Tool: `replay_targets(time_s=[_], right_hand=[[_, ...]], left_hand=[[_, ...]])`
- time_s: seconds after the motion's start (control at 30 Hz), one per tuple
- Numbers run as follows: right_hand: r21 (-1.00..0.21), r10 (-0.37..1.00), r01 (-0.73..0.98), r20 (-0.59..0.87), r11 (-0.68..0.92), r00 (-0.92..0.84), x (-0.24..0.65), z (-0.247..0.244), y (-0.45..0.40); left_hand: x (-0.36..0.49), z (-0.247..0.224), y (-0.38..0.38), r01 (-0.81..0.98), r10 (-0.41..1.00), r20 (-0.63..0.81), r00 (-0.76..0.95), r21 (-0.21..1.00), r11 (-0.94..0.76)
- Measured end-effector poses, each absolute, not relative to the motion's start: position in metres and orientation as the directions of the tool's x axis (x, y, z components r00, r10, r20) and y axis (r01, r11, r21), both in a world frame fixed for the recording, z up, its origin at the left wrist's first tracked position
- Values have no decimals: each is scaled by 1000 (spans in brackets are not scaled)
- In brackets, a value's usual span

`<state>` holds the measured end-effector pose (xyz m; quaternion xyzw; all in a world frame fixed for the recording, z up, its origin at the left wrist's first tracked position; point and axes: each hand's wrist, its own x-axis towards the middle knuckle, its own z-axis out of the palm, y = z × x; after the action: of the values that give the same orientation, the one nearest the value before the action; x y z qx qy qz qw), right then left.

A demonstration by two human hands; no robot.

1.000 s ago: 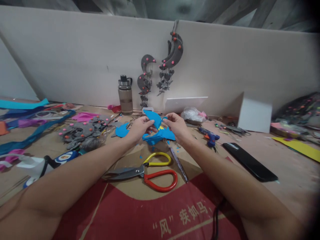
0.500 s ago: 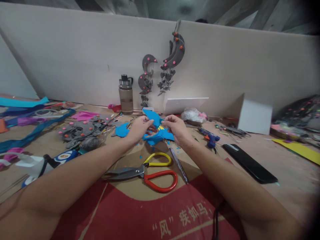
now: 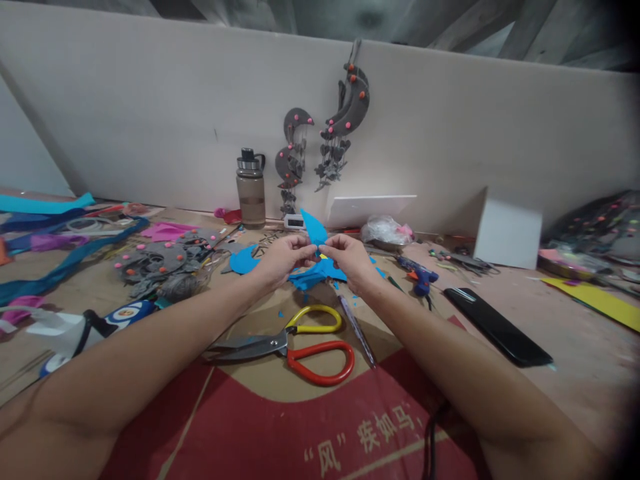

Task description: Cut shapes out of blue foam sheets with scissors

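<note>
Between my two hands a pointed blue felt piece stands up, its tip toward the wall. My left hand pinches its lower end from the left. My right hand pinches the same end from the right, the fingertips of both hands nearly touching. Blue felt scraps lie on the table beneath, partly hidden by my hands. Another blue felt piece rests beyond my left wrist. Nearer to me are large scissors with one yellow and one red handle, and a pen beside them.
A water bottle stands by the wall, near hanging grey moon ornaments. To the right lie a blue glue gun and a black phone. Grey felt pieces and a power strip are at the left.
The blue piece has turned more upright and edge-on. My hands have come closer together, and both now pinch its lower end.
</note>
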<state>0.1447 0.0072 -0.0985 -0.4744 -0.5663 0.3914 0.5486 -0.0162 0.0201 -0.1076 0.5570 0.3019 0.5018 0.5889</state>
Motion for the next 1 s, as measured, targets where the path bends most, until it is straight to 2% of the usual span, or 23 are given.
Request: replay_targets(time_s=[0.13,0.3,0.43,0.77,1.0], right_hand=[[-951,960,138,281,276,17,145,-100,9],[-939,939,158,324,305,116,146,-101,11],[-935,950,165,311,312,-38,145,-103,11],[-968,970,58,244,243,8,145,-106,12],[-970,970,27,241,241,-2,143,-108,13]], left_hand=[[-18,-109,22,-211,934,209,290,966,-150],[-19,-109,22,-143,944,238,229,967,-210],[-19,-108,20,-82,940,256,225,966,-243],[-20,-113,24,-226,925,125,358,973,-44],[-21,-113,24,-159,941,148,304,982,-103]])
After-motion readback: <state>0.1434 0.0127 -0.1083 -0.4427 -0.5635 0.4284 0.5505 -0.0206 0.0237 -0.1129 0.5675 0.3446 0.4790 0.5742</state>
